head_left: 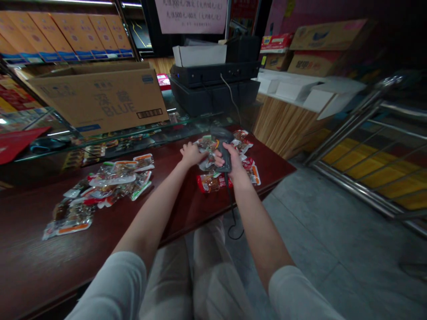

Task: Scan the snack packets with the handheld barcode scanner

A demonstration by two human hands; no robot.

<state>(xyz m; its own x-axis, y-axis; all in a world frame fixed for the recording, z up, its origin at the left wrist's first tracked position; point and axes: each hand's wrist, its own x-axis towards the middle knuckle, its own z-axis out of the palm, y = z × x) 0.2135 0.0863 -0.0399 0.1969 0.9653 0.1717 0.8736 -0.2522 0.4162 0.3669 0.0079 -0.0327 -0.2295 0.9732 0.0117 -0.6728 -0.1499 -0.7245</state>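
My right hand (234, 161) is wrapped round the handle of a black barcode scanner (224, 153), with its head over a pile of snack packets (207, 143) on the dark red counter. The scanner's cord hangs past the counter's front edge. My left hand (191, 154) is just left of that pile, thumb stretched towards the packets and fingers spread; whether it touches one is unclear. A red packet (211, 182) lies below the scanner, nearer the edge. Farther left, a second heap of clear vacuum-sealed snack packets (115, 178) is spread on the counter (140, 226).
Behind the counter stand an open cardboard box (113, 100) on a glass case and a black cash drawer (213, 95) with devices stacked on it. A computer mouse (50, 143) lies at left. At right are cartons (327, 40) and a metal rack (376, 151).
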